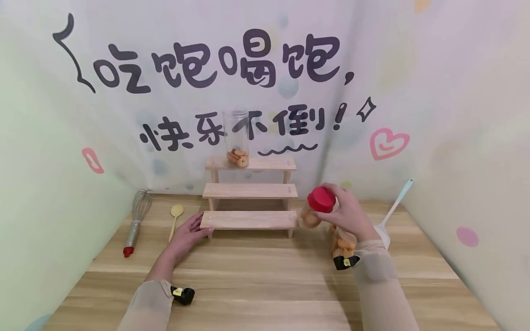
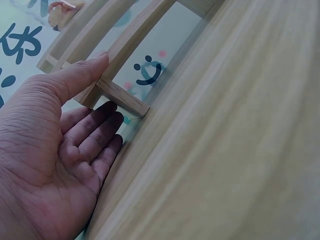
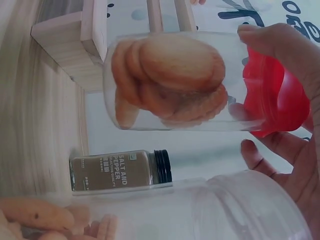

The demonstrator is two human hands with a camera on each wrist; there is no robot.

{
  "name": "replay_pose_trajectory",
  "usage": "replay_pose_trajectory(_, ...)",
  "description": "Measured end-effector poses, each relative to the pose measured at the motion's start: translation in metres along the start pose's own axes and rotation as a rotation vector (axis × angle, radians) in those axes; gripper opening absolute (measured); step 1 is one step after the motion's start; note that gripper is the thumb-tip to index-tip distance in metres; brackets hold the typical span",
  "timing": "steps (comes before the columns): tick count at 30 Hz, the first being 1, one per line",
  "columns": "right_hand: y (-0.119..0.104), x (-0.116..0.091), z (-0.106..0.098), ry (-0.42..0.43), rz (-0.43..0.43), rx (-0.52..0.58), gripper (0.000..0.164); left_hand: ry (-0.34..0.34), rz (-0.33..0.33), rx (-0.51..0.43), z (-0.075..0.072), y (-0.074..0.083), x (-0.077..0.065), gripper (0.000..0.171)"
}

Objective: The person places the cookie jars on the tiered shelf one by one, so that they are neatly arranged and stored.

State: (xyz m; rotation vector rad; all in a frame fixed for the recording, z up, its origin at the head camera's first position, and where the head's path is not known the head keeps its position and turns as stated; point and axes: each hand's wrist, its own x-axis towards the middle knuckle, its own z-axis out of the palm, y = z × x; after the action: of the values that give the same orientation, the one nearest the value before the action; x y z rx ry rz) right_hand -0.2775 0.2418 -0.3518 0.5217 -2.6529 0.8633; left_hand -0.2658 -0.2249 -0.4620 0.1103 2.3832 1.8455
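Note:
My right hand [image 1: 348, 215] grips a clear jar [image 1: 309, 217] by its red lid [image 1: 323, 199], off the table near the right end of a three-step wooden shelf rack [image 1: 248, 219]. Round biscuits [image 3: 175, 65] fill much of that jar in the right wrist view. My left hand [image 1: 188, 236] holds the left end of the lowest step, its thumb [image 2: 82, 77] laid on the wood and the other fingers lower by the leg. A lidless jar [image 1: 343, 241] with biscuits stands under my right wrist, partly hidden. Another tall clear jar [image 1: 237, 138], biscuits at its bottom, stands on the top step.
On the left lie a whisk [image 1: 136, 220] with a red-tipped handle and a yellow spoon [image 1: 176, 211]. A white utensil [image 1: 393, 207] with a pale blue handle end lies at right. The right wrist view shows a salt-and-pepper bottle [image 3: 117, 171] behind the jars. Printed cloth walls surround the table.

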Motion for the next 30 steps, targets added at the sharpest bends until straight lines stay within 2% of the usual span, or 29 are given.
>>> replay_pose_trajectory(7,-0.001,-0.001,0.001,0.03,-0.028,-0.05,0.081,0.003,0.016,0.008,0.004,-0.005,0.001,0.096)
replay_pose_trajectory(17,-0.011,0.01,-0.011,-0.025,-0.042,0.059,0.08,0.003,0.023,0.018,0.005,-0.003,0.004,0.096)
replay_pose_trajectory(23,-0.016,0.013,-0.014,-0.003,-0.052,0.035,0.077,0.011,0.009,0.007,0.006,-0.003,0.004,0.098)
replay_pose_trajectory(30,-0.02,0.017,-0.013,-0.009,-0.072,0.036,0.078,0.017,0.013,0.008,0.0,-0.005,0.004,0.099)
